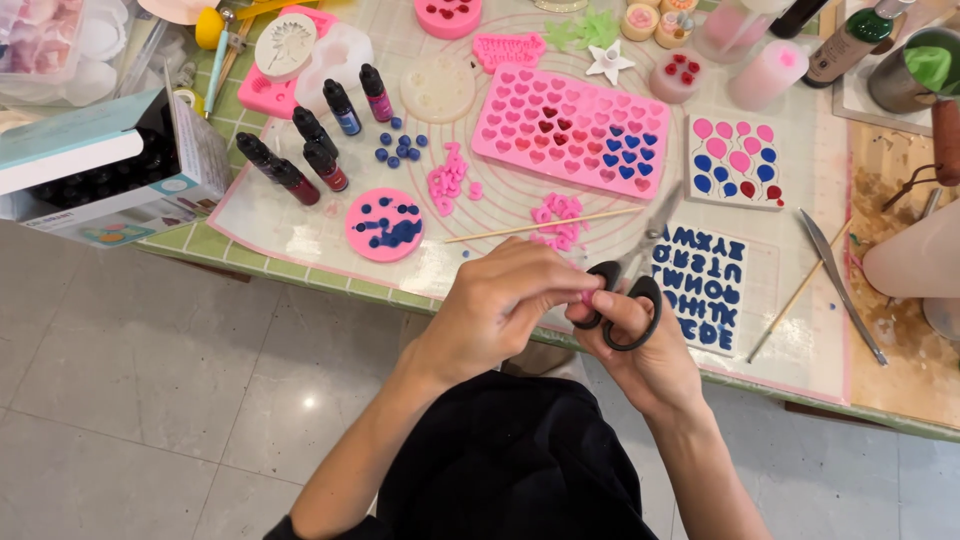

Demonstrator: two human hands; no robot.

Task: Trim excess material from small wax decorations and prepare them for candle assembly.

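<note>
While our right hand (640, 335) grips the black-handled scissors (628, 290), our left hand (505, 300) pinches a tiny pink piece (588, 296) above the table edge; it seems light and soft, best held by its rim.

Green-tiled worktop (300, 268) above a grey tiled floor (130, 400), spread with a clear pink-edged mat (300, 225); on the mat a pink heart mould (570, 130), a round pink mould (385, 225), dark dye bottles (310, 150), blue beads (400, 148), a wooden skewer (540, 225). Beside these, a white balloon mould (738, 160) and a letter mould (698, 288); at the left edge, an open box (100, 170).
</note>
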